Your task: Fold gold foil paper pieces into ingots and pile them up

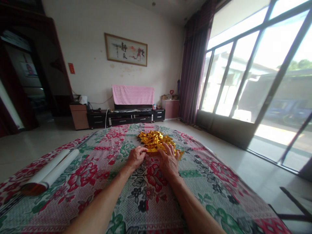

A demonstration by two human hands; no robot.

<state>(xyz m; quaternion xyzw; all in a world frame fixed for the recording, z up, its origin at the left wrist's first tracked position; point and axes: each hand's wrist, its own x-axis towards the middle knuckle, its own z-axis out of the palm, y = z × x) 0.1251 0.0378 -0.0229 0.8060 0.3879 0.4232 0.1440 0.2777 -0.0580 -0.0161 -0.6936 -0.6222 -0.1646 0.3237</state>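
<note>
A crumpled heap of shiny gold foil [152, 139] lies on the flowered tablecloth, straight ahead of me. At its near edge, my left hand [136, 156] is closed, thumb and fingers pinching the left end of a flat gold strip. My right hand [168, 161] rests with its fingers spread over the right part of the same foil, palm down. Between the two hands a short stretch of the strip [153, 152] shows. The foil under my right fingers is partly hidden.
A round table wears a flowered cloth [97, 195]. Two white rolls [50, 169] lie at its left edge. Beyond stand a low black cabinet [131, 118] and a pink cloth [133, 94] draped over something. Dark furniture legs [292, 208] show at lower right, glass doors [243, 81] behind.
</note>
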